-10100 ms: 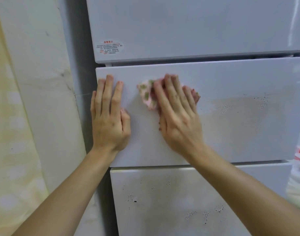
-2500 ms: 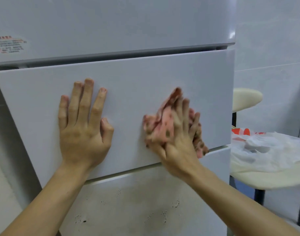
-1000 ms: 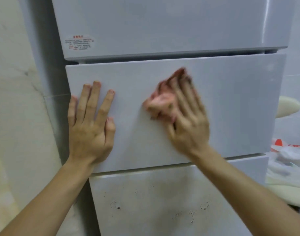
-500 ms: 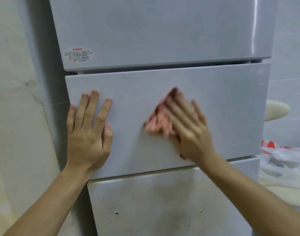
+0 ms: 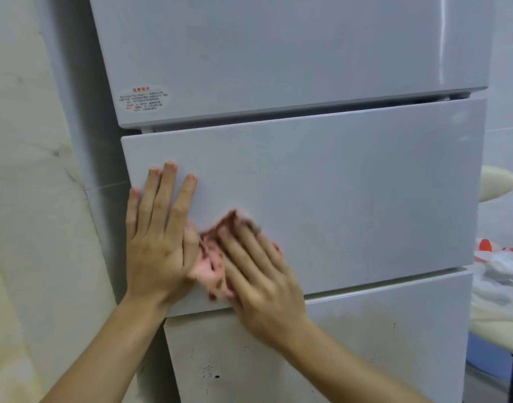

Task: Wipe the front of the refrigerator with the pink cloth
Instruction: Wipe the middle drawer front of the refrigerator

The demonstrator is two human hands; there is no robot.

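The pink cloth [image 5: 211,258] lies bunched against the lower left part of the refrigerator [image 5: 366,199] middle drawer front, pinned there by the blurred right hand [image 5: 259,282], whose fingers [image 5: 243,251] are stretched out and spread over it rather than curled round it. Right against the cloth, the left hand [image 5: 158,245] rests flat on the same panel, fingers straight and released. Below, the lower drawer [image 5: 366,338] shows dark specks, and a sticker [image 5: 143,99] sits on the upper door.
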